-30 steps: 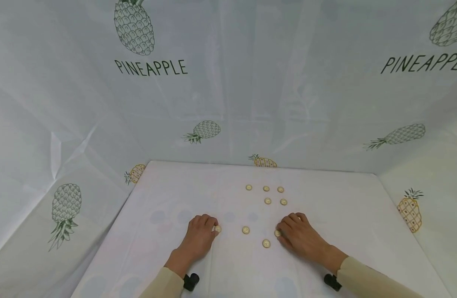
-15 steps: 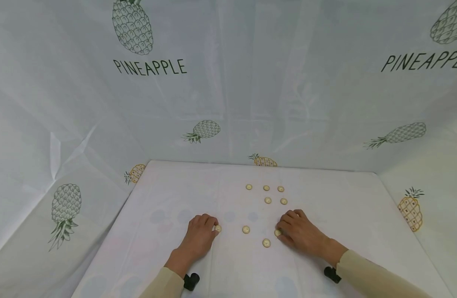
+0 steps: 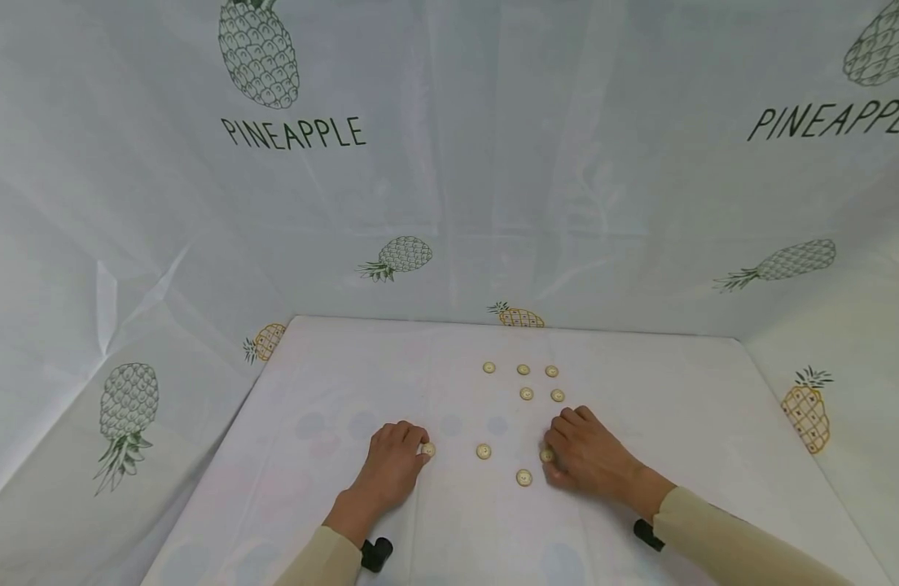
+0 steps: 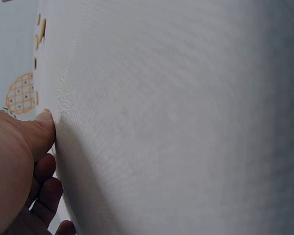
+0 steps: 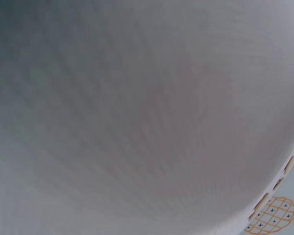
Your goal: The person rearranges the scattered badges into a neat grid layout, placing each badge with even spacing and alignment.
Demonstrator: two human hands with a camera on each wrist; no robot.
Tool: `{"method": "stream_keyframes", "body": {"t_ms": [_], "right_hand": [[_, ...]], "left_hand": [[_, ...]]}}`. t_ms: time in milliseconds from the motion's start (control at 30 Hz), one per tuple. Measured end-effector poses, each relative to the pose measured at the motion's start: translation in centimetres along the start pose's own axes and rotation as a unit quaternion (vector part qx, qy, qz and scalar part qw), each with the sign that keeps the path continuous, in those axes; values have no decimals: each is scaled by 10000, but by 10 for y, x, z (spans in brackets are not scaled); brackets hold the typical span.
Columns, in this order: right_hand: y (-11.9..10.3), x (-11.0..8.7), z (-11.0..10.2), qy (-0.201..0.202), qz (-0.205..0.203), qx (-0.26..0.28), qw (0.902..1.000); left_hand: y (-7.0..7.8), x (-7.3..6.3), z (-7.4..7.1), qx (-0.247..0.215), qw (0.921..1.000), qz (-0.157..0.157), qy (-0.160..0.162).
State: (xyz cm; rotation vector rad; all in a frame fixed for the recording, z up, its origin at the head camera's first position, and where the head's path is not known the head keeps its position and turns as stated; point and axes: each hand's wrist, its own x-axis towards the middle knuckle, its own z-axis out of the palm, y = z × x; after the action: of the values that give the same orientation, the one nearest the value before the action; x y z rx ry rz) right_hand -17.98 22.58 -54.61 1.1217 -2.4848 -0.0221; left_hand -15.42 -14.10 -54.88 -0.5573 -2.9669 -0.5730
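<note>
In the head view my left hand (image 3: 394, 464) rests low on the white-covered table, its thumb and forefinger pinching a round cream button (image 3: 428, 449). Its curled fingers also show at the left of the left wrist view, close against the cloth. My right hand (image 3: 585, 452) grips a second button (image 3: 547, 456) between thumb and fingers; in the right wrist view almost all of that hand is out of sight. Between the hands lie two loose buttons, one in the middle (image 3: 483, 451) and one nearer me (image 3: 524, 478).
Farther back, three buttons form a row, with the left one (image 3: 489, 368) a little apart. Two more, including a right one (image 3: 558, 395), lie just in front of that row. A pineapple-print curtain (image 3: 449, 179) rises behind the table (image 3: 347, 350) and along its sides.
My right hand has shifted slightly away from me, its button moving a little with it. The left hand and the loose buttons have stayed in place.
</note>
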Motion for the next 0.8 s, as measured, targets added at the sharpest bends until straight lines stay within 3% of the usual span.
{"method": "stream_keyframes", "body": {"t_ms": [233,433,800], "right_hand": [[6,3,2,167,134,23,9998],[12,7,0,32,312,-14,9995],[27,33,3,245,444,79,9987]], "left_hand": [[-3,-1,0,44,10000,31,9],[-2,0,-1,79,10000,40,-25],[-5,1,-1,174,9998,103,-70]]}}
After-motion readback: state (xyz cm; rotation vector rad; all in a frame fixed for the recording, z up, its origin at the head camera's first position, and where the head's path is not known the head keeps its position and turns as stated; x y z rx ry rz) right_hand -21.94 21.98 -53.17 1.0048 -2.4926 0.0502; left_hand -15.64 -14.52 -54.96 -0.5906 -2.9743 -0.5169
